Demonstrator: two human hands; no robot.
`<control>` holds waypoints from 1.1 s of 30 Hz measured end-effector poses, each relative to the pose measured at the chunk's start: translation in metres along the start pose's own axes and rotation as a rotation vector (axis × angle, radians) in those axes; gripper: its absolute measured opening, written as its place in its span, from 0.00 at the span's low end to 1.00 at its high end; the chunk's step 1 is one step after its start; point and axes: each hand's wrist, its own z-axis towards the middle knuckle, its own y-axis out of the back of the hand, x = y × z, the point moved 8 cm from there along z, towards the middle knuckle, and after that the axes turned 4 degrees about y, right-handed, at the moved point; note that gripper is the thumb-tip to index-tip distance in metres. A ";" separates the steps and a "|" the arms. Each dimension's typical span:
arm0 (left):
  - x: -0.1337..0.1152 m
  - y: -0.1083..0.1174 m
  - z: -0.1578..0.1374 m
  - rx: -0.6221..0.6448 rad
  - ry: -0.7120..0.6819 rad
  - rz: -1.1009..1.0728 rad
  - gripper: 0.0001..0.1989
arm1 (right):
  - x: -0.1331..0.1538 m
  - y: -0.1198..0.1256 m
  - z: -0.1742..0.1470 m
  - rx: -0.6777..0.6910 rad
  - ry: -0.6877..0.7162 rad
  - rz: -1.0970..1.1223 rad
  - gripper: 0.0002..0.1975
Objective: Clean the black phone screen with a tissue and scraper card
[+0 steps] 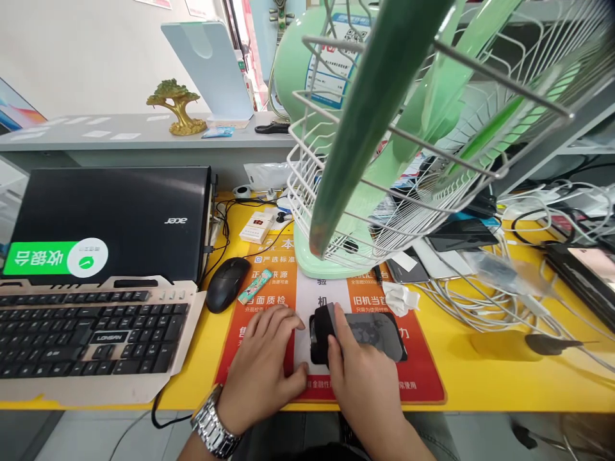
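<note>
A smartphone (377, 336) with smudges on its dark screen lies flat and sideways on the orange and red printed mat (423, 378). My right hand (362, 374) is closed on a small dark block (325, 333), which is pressed against the phone's left end; its exact kind is unclear. The index finger stretches along the block's top. To the left of the phone, my left hand (269, 358) rests on the mat, fingers loosely bent, thumb apart, holding nothing. A metal watch (214, 424) circles the left wrist.
A green fan (331, 186) with a wire cage looms over the mat. At left stand a keyboard (96, 339), a black laptop (115, 218) and a mouse (227, 285). White cables (461, 307), a crumpled tissue (401, 298) and a yellow bottle (504, 346) lie at right.
</note>
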 end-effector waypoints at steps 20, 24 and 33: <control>-0.018 -0.012 0.007 -0.056 -0.038 0.155 0.26 | -0.016 0.003 -0.004 -0.117 0.014 0.143 0.24; -0.025 -0.023 0.012 0.003 -0.095 0.204 0.28 | -0.052 0.002 -0.010 -0.132 -0.055 0.079 0.24; -0.033 -0.023 0.010 0.049 -0.164 0.264 0.27 | -0.084 0.002 -0.014 -0.134 -0.128 0.005 0.24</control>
